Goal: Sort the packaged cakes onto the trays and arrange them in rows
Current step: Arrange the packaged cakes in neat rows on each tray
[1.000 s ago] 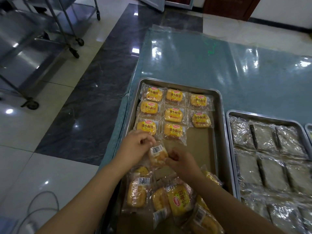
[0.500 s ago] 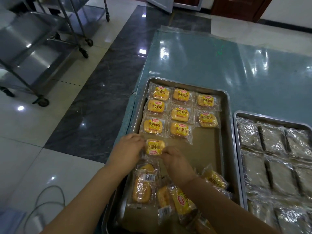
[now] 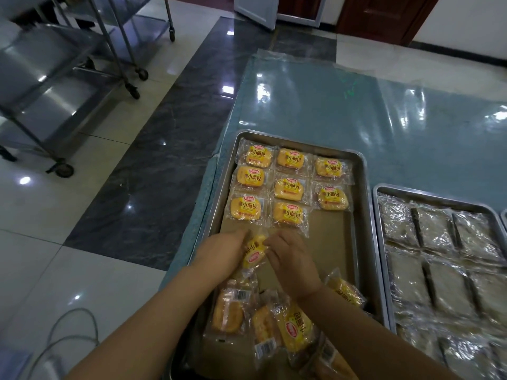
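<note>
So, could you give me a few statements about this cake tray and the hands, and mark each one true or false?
1. Eight yellow cake packs lie in rows at the far end of the left tray. True.
2. The third row holds three packs. False: it holds two, and its right-hand spot is bare.
3. The left hand and right hand grip one pack between them. True.
4. The right tray also holds yellow packs. False: it holds pale packs in shiny clear wrap.
5. Unsorted packs lie heaped at the left tray's near end. True.
</note>
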Demonstrator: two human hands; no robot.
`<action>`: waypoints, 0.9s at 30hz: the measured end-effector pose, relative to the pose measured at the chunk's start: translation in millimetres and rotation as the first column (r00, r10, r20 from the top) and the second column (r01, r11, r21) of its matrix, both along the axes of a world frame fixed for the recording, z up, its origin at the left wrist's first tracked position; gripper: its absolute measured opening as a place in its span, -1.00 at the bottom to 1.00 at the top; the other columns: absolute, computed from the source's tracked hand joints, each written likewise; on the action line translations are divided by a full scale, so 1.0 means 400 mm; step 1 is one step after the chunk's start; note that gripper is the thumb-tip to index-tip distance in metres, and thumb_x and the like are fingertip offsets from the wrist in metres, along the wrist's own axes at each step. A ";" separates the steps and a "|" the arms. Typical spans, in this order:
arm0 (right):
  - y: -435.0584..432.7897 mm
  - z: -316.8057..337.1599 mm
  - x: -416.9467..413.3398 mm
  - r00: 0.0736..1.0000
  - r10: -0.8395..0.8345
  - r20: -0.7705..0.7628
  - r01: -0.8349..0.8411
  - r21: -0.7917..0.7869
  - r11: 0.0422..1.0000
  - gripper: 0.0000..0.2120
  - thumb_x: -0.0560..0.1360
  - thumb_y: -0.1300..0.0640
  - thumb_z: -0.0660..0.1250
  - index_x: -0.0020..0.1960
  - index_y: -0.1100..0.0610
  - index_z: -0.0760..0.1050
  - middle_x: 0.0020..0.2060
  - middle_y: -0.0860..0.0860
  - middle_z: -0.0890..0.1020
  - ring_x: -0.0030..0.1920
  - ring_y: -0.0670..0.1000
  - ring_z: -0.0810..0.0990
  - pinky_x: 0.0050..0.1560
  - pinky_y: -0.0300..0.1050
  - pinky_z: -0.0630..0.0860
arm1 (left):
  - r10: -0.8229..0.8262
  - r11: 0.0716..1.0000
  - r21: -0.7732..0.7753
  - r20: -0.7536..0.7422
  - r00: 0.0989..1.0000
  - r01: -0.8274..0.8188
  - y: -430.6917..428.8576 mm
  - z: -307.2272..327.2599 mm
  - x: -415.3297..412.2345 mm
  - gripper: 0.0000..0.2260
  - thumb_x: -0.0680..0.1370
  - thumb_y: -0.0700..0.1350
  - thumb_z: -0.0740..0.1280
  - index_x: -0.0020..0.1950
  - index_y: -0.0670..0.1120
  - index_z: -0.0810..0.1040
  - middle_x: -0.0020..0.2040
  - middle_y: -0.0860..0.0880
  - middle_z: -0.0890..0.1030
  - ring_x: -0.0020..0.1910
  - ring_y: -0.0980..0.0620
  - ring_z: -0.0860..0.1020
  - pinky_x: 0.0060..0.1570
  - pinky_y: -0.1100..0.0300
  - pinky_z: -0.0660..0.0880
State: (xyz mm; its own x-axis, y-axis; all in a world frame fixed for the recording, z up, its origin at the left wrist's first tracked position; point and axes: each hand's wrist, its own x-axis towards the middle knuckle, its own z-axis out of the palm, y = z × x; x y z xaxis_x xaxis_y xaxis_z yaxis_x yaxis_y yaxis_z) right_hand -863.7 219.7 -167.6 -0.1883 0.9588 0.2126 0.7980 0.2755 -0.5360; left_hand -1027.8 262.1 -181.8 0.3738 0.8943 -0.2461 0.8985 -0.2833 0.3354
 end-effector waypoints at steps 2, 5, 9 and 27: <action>0.013 0.004 0.006 0.991 -0.103 -0.086 0.100 -0.033 0.994 -0.88 0.39 0.42 0.36 -0.13 0.25 0.57 -0.15 0.10 0.54 -0.11 0.06 0.50 -0.12 -0.21 0.38 | -0.014 0.999 0.047 0.010 1.000 0.014 0.007 0.012 0.009 -0.70 0.57 -0.01 0.19 0.31 0.01 0.38 -0.01 -0.07 0.62 -0.10 -0.09 0.58 -0.22 0.13 0.47; 0.030 0.015 0.017 0.975 -0.160 -0.156 0.156 -0.038 0.987 -0.85 0.40 0.47 0.30 -0.14 0.27 0.56 -0.14 0.09 0.52 -0.13 0.05 0.49 -0.16 -0.15 0.43 | -0.032 0.979 0.204 0.114 0.993 0.008 0.021 0.018 0.019 -0.60 0.52 -0.07 0.31 0.35 0.00 0.36 0.18 -0.06 0.54 0.10 -0.06 0.50 -0.04 0.11 0.43; 0.048 0.049 0.039 0.974 -0.106 -0.202 0.120 0.058 0.991 -0.81 0.35 0.50 0.32 -0.17 0.26 0.54 -0.16 0.12 0.52 -0.14 0.07 0.49 -0.17 -0.11 0.47 | -0.178 0.959 0.254 0.198 0.964 0.125 0.056 0.051 0.048 -0.44 0.46 -0.16 0.36 0.43 0.06 0.30 0.38 0.04 0.39 0.39 -0.01 0.24 0.33 0.03 0.20; -0.045 -0.012 0.279 0.896 -0.423 0.137 0.429 -0.012 0.903 -0.70 0.37 0.27 0.44 0.09 0.11 0.58 0.04 0.12 0.57 0.03 0.18 0.50 0.00 0.05 0.49 | 0.561 0.822 -0.418 0.481 0.674 -0.386 0.002 -0.005 0.421 -0.88 0.53 -0.20 0.29 0.05 -0.09 0.51 -0.09 -0.03 0.60 -0.11 0.00 0.54 -0.12 0.11 0.48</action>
State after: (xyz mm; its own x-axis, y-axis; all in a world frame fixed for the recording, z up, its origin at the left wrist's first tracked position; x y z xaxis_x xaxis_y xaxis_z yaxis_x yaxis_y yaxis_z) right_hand -752.2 201.5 -172.5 0.2172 0.9607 0.1730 0.8964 -0.1261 -0.4250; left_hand -859.3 262.8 -183.8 0.0621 0.9213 -0.3839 0.5038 0.3031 0.8089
